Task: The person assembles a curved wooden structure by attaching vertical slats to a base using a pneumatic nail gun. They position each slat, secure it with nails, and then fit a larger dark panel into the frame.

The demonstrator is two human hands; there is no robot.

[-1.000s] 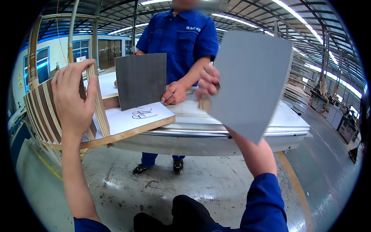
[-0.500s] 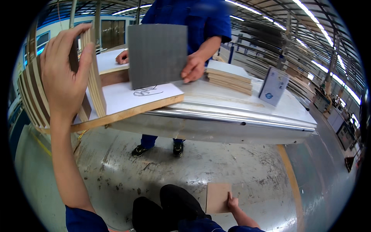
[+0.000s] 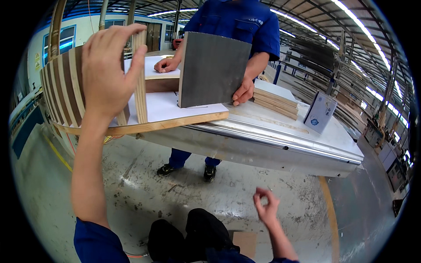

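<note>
My left hand point(image 3: 109, 74) is wrapped round the upper edge of an upright plywood board point(image 3: 140, 87), thumb on its right side. This board stands on a white-topped wooden base point(image 3: 175, 115), beside a row of upright brown and pale boards point(image 3: 66, 85). My right hand point(image 3: 266, 205) hovers over the floor, its fingers curled in a ring with nothing in them. Below it, a brown panel point(image 3: 244, 242) shows at the lower edge, apart from the hand. Across the table a co-worker's hand point(image 3: 244, 92) steadies a dark grey panel point(image 3: 215, 72) upright on the base.
A metal-edged table point(image 3: 263, 142) carries the base. On its right side lie a stack of plywood panels point(image 3: 276, 103) and an upright white box point(image 3: 320, 111). The co-worker's shoes point(image 3: 209, 173) show below the table. A yellow line point(image 3: 330, 210) crosses the floor at right.
My right hand has let go of the brown panel and risen, its fingers curling. The view has shifted, so the table and the grey panel appear farther right. My left hand keeps its plywood board.
</note>
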